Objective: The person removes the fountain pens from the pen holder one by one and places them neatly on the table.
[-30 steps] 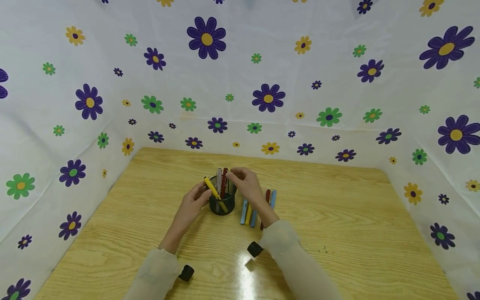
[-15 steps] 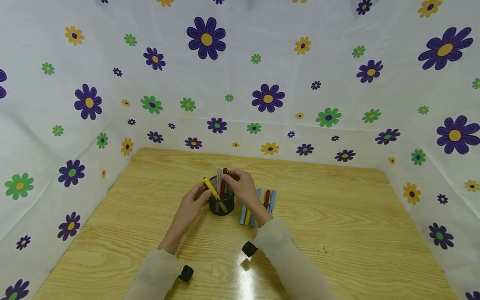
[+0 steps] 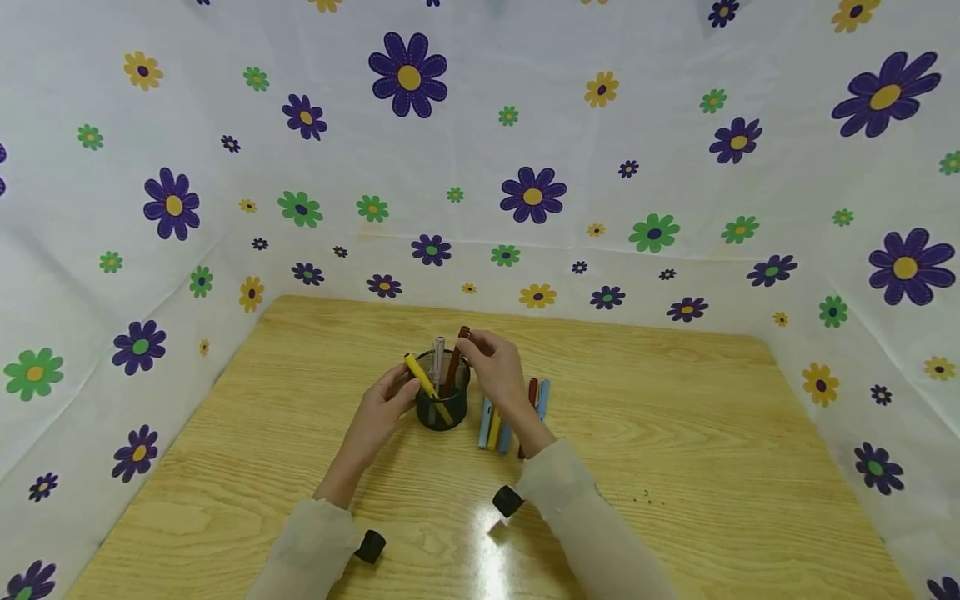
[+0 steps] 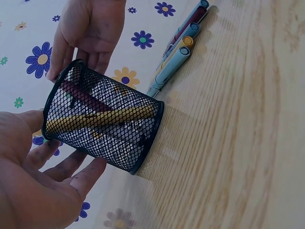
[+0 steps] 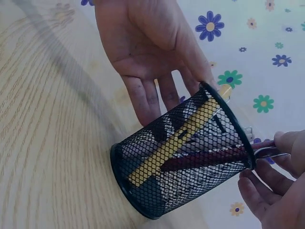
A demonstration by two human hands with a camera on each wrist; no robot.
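A black mesh pen cup (image 3: 441,417) stands upright on the table. My left hand (image 3: 377,410) holds it from the left, thumb near the rim and fingers along the mesh. Over the cup's right side, my right hand (image 3: 497,373) pinches the upper end of a dark red pen (image 3: 453,367), whose lower part is inside the cup. A yellow pen (image 3: 420,372) leans to the left in the cup beside an upright silver pen (image 3: 438,354). Through the mesh, the right wrist view shows the yellow pen (image 5: 176,143) crossing above the dark red pen (image 5: 205,159).
Right of the cup, several pens lie on the wooden table (image 3: 675,400): light blue (image 3: 484,432), yellow (image 3: 494,432), another blue one, a dark red pen (image 3: 533,389) and a blue pen (image 3: 544,392) at the far right. A flowered white cloth (image 3: 480,150) surrounds the table's back and sides.
My right hand first shifted left onto the dark red pen, then back right; the pen now stands slightly higher and leans right. My left hand stays at the cup.
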